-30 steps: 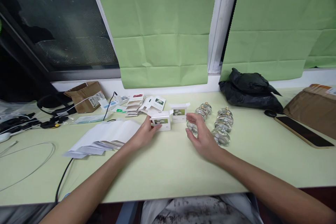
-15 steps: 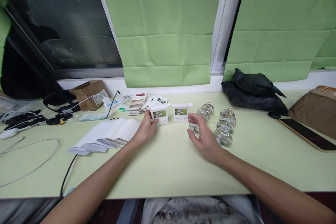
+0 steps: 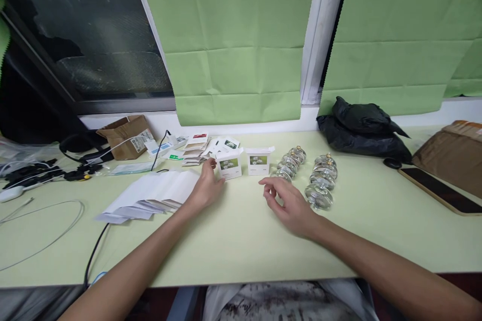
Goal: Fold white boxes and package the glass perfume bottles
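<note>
Two small white boxes with a picture of white flowers stand upright side by side mid-table: the left box (image 3: 230, 166) and the right box (image 3: 258, 161). My left hand (image 3: 207, 184) is at the left side of the left box, its fingers apart and holding nothing; whether a fingertip touches the box I cannot tell. In front of the right box hovers my right hand (image 3: 288, 203), fingers loosely curled and apart, with nothing between them. Behind and beside it run two rows of clear glass jars with gold knobs, a left row (image 3: 290, 163) and a right row (image 3: 322, 180).
White folded papers (image 3: 150, 193) lie fanned out at left. Behind them are stacked small packets (image 3: 195, 149), an open cardboard box (image 3: 126, 136) and tangled cables (image 3: 33, 173). At right are a black plastic bag (image 3: 363, 130), a phone (image 3: 440, 190) and a brown parcel (image 3: 452, 155).
My right hand has drawn away from the right box, lower and slightly left, with its fingers curling. The left hand has eased off the left box's front and moved slightly left.
</note>
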The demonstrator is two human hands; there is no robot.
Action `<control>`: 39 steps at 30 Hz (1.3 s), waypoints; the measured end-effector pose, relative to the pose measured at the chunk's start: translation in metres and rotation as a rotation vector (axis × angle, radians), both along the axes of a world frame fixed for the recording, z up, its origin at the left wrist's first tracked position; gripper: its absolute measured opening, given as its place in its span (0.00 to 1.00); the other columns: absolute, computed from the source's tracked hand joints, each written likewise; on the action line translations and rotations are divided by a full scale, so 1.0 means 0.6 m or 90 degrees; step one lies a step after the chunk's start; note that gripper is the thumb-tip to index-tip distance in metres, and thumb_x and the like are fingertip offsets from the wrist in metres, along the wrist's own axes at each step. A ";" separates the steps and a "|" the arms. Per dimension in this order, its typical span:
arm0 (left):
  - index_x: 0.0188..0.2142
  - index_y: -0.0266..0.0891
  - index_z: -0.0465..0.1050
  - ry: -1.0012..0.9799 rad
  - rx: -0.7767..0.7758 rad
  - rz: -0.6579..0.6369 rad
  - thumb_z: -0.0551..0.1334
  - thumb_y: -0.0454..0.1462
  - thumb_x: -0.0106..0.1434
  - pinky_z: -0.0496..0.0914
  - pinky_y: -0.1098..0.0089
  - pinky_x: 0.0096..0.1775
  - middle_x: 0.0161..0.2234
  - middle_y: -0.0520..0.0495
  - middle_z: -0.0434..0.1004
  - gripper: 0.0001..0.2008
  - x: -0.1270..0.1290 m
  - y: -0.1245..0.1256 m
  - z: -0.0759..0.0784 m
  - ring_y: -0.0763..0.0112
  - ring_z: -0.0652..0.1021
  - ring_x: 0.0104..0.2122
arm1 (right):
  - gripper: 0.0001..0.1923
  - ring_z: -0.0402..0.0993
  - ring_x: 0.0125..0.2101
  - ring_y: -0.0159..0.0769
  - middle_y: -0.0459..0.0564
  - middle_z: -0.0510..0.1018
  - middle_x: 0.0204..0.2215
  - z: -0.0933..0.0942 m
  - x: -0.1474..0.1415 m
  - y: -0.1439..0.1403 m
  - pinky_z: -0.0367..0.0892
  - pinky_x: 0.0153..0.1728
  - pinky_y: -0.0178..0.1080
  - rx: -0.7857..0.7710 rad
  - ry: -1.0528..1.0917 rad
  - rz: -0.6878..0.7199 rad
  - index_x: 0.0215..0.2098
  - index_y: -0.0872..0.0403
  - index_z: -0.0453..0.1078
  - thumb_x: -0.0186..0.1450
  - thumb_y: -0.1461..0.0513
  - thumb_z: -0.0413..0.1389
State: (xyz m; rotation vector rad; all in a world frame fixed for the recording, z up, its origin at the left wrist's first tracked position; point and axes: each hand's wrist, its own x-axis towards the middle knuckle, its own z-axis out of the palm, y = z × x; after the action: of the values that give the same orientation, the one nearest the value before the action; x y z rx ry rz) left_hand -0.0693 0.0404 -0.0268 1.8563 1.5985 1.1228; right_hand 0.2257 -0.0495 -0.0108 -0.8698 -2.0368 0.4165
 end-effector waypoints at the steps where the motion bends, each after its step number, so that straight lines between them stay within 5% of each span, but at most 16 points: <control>1: 0.66 0.41 0.52 0.012 0.009 0.000 0.67 0.35 0.60 0.61 0.48 0.67 0.68 0.31 0.62 0.38 -0.003 -0.002 -0.001 0.47 0.66 0.69 | 0.15 0.74 0.39 0.40 0.50 0.77 0.40 0.000 0.000 -0.002 0.70 0.42 0.42 -0.016 -0.015 0.018 0.60 0.48 0.66 0.76 0.64 0.50; 6: 0.68 0.42 0.50 0.070 0.051 0.014 0.64 0.38 0.63 0.63 0.49 0.66 0.68 0.31 0.61 0.37 -0.001 -0.006 -0.004 0.48 0.67 0.68 | 0.14 0.71 0.32 0.37 0.47 0.76 0.35 -0.003 -0.002 -0.005 0.66 0.35 0.38 -0.058 -0.078 0.070 0.59 0.48 0.66 0.77 0.62 0.49; 10: 0.70 0.36 0.47 0.176 0.107 0.048 0.61 0.36 0.64 0.64 0.50 0.66 0.67 0.29 0.61 0.38 -0.012 -0.012 0.021 0.48 0.67 0.68 | 0.14 0.69 0.30 0.36 0.45 0.75 0.32 -0.007 -0.001 -0.003 0.64 0.33 0.37 -0.063 -0.099 0.076 0.59 0.49 0.66 0.77 0.61 0.48; 13: 0.68 0.34 0.58 0.303 0.114 0.033 0.61 0.39 0.66 0.63 0.44 0.65 0.65 0.28 0.67 0.32 -0.045 -0.038 0.055 0.41 0.67 0.68 | 0.14 0.69 0.30 0.35 0.45 0.76 0.34 -0.007 0.000 -0.002 0.63 0.33 0.37 -0.082 -0.096 0.075 0.59 0.49 0.66 0.77 0.62 0.48; 16: 0.65 0.29 0.64 0.473 0.179 0.101 0.63 0.46 0.65 0.55 0.35 0.67 0.63 0.21 0.69 0.34 -0.076 -0.081 0.074 0.28 0.60 0.70 | 0.14 0.69 0.31 0.34 0.45 0.77 0.35 -0.006 -0.002 -0.003 0.62 0.33 0.36 -0.095 -0.096 0.074 0.59 0.49 0.66 0.77 0.62 0.49; 20: 0.68 0.20 0.59 0.533 0.258 0.150 0.61 0.49 0.66 0.44 0.35 0.70 0.68 0.16 0.61 0.41 -0.072 -0.129 0.055 0.29 0.47 0.74 | 0.14 0.69 0.30 0.34 0.45 0.76 0.35 -0.006 -0.005 -0.004 0.62 0.33 0.36 -0.102 -0.100 0.080 0.59 0.48 0.66 0.77 0.62 0.49; 25: 0.64 0.27 0.68 0.512 0.251 0.130 0.58 0.46 0.68 0.42 0.34 0.71 0.68 0.22 0.65 0.31 -0.041 -0.146 0.026 0.34 0.47 0.75 | 0.15 0.68 0.28 0.33 0.45 0.78 0.36 -0.008 -0.005 -0.006 0.62 0.32 0.36 -0.111 -0.102 0.083 0.61 0.48 0.66 0.77 0.62 0.49; 30: 0.58 0.34 0.74 0.507 0.242 0.139 0.56 0.41 0.69 0.40 0.27 0.68 0.65 0.26 0.70 0.23 -0.034 -0.151 0.029 0.32 0.50 0.74 | 0.15 0.70 0.29 0.33 0.46 0.77 0.37 -0.008 -0.005 -0.007 0.62 0.31 0.36 -0.108 -0.094 0.084 0.61 0.48 0.65 0.77 0.62 0.49; 39: 0.65 0.32 0.68 0.530 0.247 0.166 0.55 0.38 0.68 0.38 0.30 0.69 0.60 0.27 0.73 0.28 -0.033 -0.151 0.041 0.30 0.58 0.71 | 0.15 0.70 0.29 0.34 0.47 0.78 0.37 -0.008 -0.005 -0.006 0.64 0.31 0.36 -0.109 -0.097 0.084 0.61 0.48 0.65 0.77 0.61 0.49</control>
State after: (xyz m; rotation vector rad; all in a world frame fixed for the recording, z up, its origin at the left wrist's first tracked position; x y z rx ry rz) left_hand -0.0889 -0.0502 -0.0019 2.6581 2.2292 0.8307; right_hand 0.2230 -0.0533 -0.0153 -0.8943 -2.2318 0.6216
